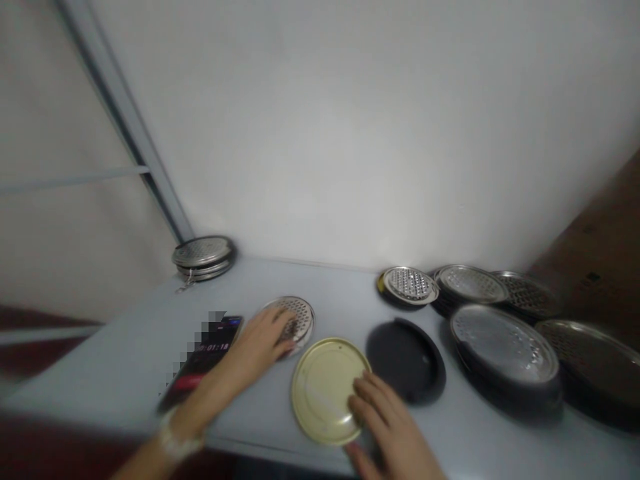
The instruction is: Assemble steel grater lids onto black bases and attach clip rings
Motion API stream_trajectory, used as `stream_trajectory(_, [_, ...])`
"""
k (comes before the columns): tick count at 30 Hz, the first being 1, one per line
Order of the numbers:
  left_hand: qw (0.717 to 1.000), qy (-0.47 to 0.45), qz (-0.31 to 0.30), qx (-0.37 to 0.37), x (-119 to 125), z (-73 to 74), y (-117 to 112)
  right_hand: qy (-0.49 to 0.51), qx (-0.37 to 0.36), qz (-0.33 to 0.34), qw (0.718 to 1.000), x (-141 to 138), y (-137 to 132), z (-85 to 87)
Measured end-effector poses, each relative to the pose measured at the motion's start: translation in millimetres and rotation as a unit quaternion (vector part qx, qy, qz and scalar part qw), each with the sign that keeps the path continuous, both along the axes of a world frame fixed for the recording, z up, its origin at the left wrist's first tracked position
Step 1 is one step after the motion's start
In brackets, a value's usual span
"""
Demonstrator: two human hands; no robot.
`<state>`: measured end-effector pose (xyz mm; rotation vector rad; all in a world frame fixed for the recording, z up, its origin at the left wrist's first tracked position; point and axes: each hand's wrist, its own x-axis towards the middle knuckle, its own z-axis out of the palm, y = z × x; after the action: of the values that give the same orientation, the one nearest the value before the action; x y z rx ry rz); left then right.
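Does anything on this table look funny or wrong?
Yes, the phone looks odd. It lies among the round metal discs, and part of it is covered by blurry squares. The plain gold disc stands out too, because the silver discs nearby are full of little holes.

Phone screen [213, 350] pixelated; perforated disc [300, 313] partly under left hand [255, 350]; right hand [393, 427] cut by bottom edge.

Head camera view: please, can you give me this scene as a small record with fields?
Left hand: fingers on a perforated metal disc
Right hand: fingers at the rim of a gold-coloured round lid
Beside them: black round lid; phone
Further away: stacked perforated metal discs; another stack in the table's corner
Surface: pale table
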<state>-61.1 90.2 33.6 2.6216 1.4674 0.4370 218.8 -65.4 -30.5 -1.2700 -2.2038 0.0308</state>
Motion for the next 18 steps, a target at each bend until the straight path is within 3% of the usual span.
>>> stream_trajectory(6, [0.998,-0.052,-0.004,-0.028,-3.7,13.0,8.3,0.062,0.005,-0.017,0.998,2.6,-5.0,3.5])
stream_trajectory(11, [0.998,-0.064,-0.008,-0.022,-8.7,7.6,14.7,0.095,-0.031,-0.022,0.995,-0.6,-8.9,13.0])
stream_trajectory(18, [0.997,-0.042,-0.034,0.047,-4.9,3.2,2.3,0.094,-0.051,-0.026,0.994,-1.8,-9.7,16.3])
